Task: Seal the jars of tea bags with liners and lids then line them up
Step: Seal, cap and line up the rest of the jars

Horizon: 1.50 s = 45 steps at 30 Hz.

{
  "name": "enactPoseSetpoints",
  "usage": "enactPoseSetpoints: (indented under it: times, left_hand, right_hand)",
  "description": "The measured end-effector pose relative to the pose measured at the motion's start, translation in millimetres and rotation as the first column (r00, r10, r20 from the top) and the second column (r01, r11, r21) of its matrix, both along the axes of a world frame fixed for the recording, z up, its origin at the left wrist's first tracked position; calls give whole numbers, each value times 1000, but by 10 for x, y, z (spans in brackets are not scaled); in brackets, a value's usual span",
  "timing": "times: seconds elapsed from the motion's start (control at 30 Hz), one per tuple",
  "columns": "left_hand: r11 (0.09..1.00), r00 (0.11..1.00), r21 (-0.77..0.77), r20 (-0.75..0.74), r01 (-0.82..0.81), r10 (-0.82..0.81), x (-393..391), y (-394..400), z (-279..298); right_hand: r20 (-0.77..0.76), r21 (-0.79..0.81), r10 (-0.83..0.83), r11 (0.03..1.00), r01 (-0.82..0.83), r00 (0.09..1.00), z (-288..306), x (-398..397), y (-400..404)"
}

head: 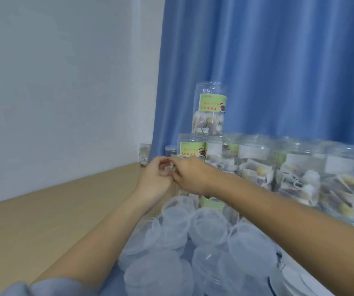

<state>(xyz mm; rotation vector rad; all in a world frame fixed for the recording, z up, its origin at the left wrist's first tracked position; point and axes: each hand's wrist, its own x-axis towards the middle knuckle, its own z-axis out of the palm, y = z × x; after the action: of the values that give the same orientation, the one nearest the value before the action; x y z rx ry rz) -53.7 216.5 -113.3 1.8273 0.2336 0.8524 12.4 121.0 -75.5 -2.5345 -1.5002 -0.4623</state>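
1. Both hands raised together over the table (43,210): left hand (157,174) with curled fingers, right hand (190,175) meeting it fingertip to fingertip, pinching something small and pale between them. Probably a liner, though too blurred to name with certainty.
2. Jars (300,174) packed close along the curtain (278,71), one more jar (210,110) stacked on top of that row. Loose lids (208,227) heaped below the forearms.
3. Risk: a thin, light liner slipping from so fine a pinch and dropping among the lids, hard to pick out there.
4. Risk: the stacked jar, tall and on a narrow footing, toppling if nudged by a reaching arm.
5. Risk: forearms brushing the lid heap and sending lids sliding off the edge.
6. Materials: jars clear, smooth, cylindrical plastic with green paper labels; tea bags inside soft, crumpled, papery. Lids translucent, round, shallow, slick-looking. Table matte, wood-toned. Curtain blue, pleated cloth.
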Motion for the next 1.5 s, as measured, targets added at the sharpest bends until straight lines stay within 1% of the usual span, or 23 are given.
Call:
enactPoseSetpoints:
  times: [0.17, 0.27, 0.33, 0.43, 0.5, 0.53, 0.6, 0.63, 0.73, 0.77, 0.83, 0.87, 0.9, 0.93, 1.03, 1.1, 1.17, 1.23, 1.27, 1.3, 1.4, 1.43, 1.5]
  left_hand:
    - [999, 999, 17, 7, 33, -33, 138, -569, 441]
    - [997, 997, 24, 18, 74, -75, 286, -833, 696]
    - [994, 994, 43, 10, 104, -104, 412, -946, 834]
    - [994, 994, -7, 9, 107, -107, 636, -964, 993]
    - [998, 998, -56, 57, 39, -36, 795, -845, 1081]
    - [999, 997, -53, 72, -13, 16, 871, -755, 1120]
    - [994, 993, -40, 53, -101, 103, 1024, -546, 1163]
    - [992, 993, -39, 28, -117, 118, 1110, -438, 1174]
    - [997, 998, -58, -24, -56, 55, 1353, -180, 1166]
    - [997, 999, -75, -30, -20, 18, 1417, -137, 1154]
    - [991, 997, -117, -32, 60, -65, 1519, -129, 1109]
    - [986, 995, -139, -32, 91, -96, 1556, -152, 1082]
    - [981, 993, -157, -23, 111, -116, 1584, -176, 1054]
    - [977, 992, -175, -5, 125, -128, 1601, -200, 1030]
    - [964, 987, -214, 67, 159, -148, 1596, -210, 1014]
    - [965, 982, -204, 120, 168, -145, 1502, -223, 1058]
    - [969, 975, -180, 172, 169, -138, 1365, -279, 1119]
    - [968, 968, -162, 189, 194, -162, 1207, -353, 1176]
    - [966, 969, -159, 175, 203, -175, 1111, -409, 1198]
    - [966, 972, -158, 150, 206, -183, 994, -481, 1209]
    - [974, 983, -149, 99, 171, -157, 628, -781, 1169]
    - [978, 984, -129, 94, 163, -151, 527, -899, 1130]
    - [983, 986, -97, 63, 157, -152, 355, -1130, 1015]
  right_hand:
    - [41, 58, -80, 995, 78, 996, 412, 70, -657]
    - [40, 145, -107, 984, 100, 993, 588, 174, -970]
    - [-1, 223, -123, 967, 120, 992, 672, 290, -1097]
    - [-160, 368, -94, 918, 148, 983, 752, 522, -1127]
    - [-272, 462, -73, 865, 197, 959, 808, 692, -1066]
    - [-317, 490, -62, 844, 219, 946, 843, 774, -1017]
    - [-397, 514, -50, 815, 267, 916, 887, 944, -873]
    - [-425, 520, -52, 803, 291, 904, 892, 1030, -786]
    - [-478, 516, -90, 776, 362, 874, 885, 1251, -498]
    - [-540, 531, -65, 747, 400, 839, 887, 1293, -410]
    - [-692, 580, 85, 656, 483, 717, 884, 1335, -246]
    - [-728, 595, 152, 626, 505, 669, 890, 1342, -170]
    - [-738, 603, 180, 610, 515, 651, 894, 1348, -100]
    - [-734, 617, 194, 593, 518, 651, 897, 1356, -36]
    - [-691, 657, 160, 545, 521, 705, 937, 1295, 32]
    - [-639, 695, 161, 540, 475, 752, 967, 1216, -35]
    - [-569, 757, 192, 503, 417, 800, 1006, 1104, -160]
    - [-497, 805, 191, 467, 366, 847, 1045, 955, -318]
    - [-477, 809, 180, 474, 349, 860, 1052, 873, -409]
    - [-478, 790, 153, 505, 347, 865, 1054, 783, -507]
    - [-507, 676, 70, 651, 345, 859, 1008, 535, -851]
    - [-508, 653, 59, 677, 340, 859, 956, 473, -986]
    - [-479, 651, 58, 693, 310, 876, 819, 374, -1246]
